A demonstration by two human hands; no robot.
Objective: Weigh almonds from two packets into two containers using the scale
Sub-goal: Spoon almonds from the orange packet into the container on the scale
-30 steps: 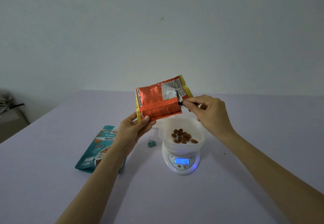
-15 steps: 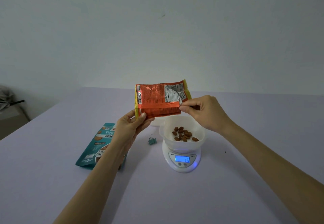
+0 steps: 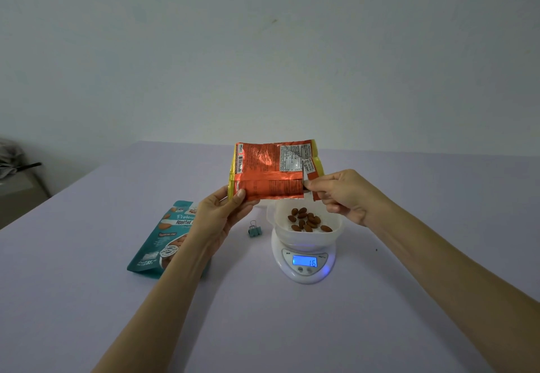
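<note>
Currently: your left hand (image 3: 222, 212) pinches the lower left corner of the orange foil almond packet (image 3: 268, 171) and your right hand (image 3: 342, 194) pinches its partly torn right edge, holding it upright above the white container (image 3: 273, 220) of almonds (image 3: 306, 220) on the lit digital scale (image 3: 304, 267). Beside the scale's left: a teal binder clip (image 3: 254, 231); farther left, a teal roasted-almond pouch (image 3: 157, 244), flat, partly under your forearm. Bare lavender table (image 3: 292, 329) lies nearer you and rightward.
</note>
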